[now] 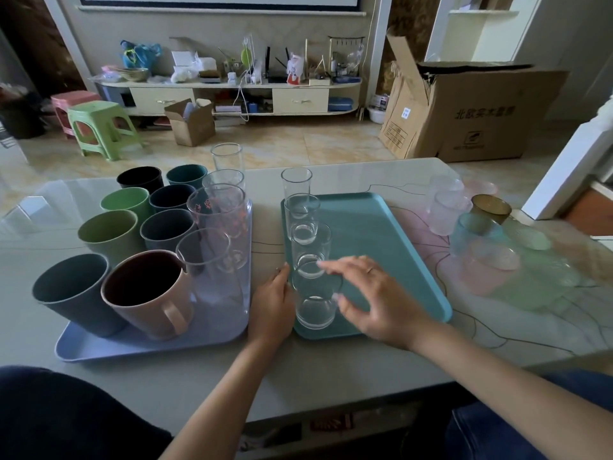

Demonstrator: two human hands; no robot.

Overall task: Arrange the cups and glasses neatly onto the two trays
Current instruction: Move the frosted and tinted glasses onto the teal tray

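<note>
Right hand [371, 293] spread over near glass [315, 310], left hand [270, 305] relaxed beside it

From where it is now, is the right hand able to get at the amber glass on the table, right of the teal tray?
Probably yes. The right hand hovers over the teal tray, holding nothing. The amber glass stands further right; the frosted blue glass and pink glass stand in front, so reaching over them seems necessary.

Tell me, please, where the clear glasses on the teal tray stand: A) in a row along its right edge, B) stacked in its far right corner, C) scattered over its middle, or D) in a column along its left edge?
D: the clear glasses stand in a column along the left edge of the teal tray, the rest of which is bare.
</note>
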